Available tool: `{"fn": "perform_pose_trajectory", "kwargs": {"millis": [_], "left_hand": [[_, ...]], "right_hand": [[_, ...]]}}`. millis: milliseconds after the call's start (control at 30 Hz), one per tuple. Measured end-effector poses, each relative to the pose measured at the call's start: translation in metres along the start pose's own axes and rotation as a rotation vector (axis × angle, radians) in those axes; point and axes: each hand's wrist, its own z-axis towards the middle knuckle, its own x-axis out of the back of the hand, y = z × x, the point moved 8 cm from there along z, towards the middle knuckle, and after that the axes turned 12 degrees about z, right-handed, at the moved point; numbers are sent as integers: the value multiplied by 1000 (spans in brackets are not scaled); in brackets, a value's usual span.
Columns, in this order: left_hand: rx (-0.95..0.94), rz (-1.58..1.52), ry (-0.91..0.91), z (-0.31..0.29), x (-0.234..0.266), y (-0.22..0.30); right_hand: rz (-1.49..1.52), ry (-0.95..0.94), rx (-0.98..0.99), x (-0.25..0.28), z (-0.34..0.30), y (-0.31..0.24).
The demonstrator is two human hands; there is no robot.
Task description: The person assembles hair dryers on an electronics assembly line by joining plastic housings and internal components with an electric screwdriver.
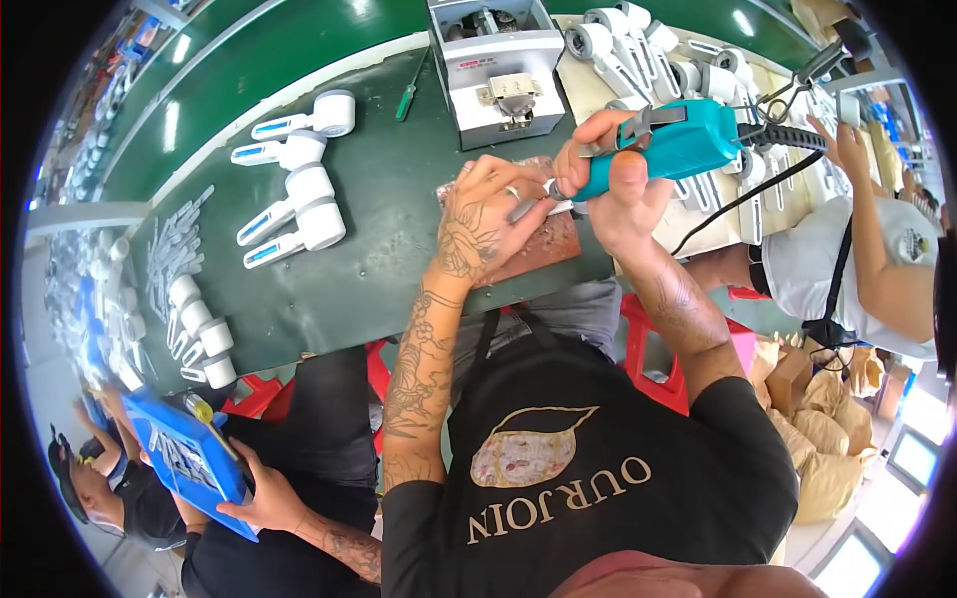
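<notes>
In my right hand is a teal electric screwdriver, held level with its tip pointing left and a black cord trailing right. My left hand is closed at that tip, pinching a small white piece mostly covered by my fingers. Both hands are above a reddish-brown mat on the green table. To the left lie several white handheld devices with round heads and slim handles. A grey box-shaped fixture stands just beyond my hands.
A green-handled screwdriver lies left of the fixture. More white devices crowd the far right; flat grey strips are piled at far left. One person on the left holds a blue tray; another in white works on the right.
</notes>
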Motion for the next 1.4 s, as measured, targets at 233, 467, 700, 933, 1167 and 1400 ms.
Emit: {"fn": "perform_pose_trajectory", "kwargs": {"millis": [233, 467, 700, 933, 1167, 1400], "left_hand": [[19, -6, -27, -4, -4, 1], [17, -13, -109, 1, -8, 3], [13, -27, -146, 0, -9, 4], [19, -13, -214, 4, -17, 2], [21, 62, -245, 4, -19, -2], [-158, 36, -177, -19, 1, 24]], "right_hand": [[-65, 17, -4, 13, -3, -15], [-139, 36, -33, 27, -8, -11], [-112, 73, -92, 32, -13, 0], [-45, 37, -110, 33, -17, 9], [-26, 56, -58, 31, -18, 14], [-31, 286, -124, 46, -51, 3]]}}
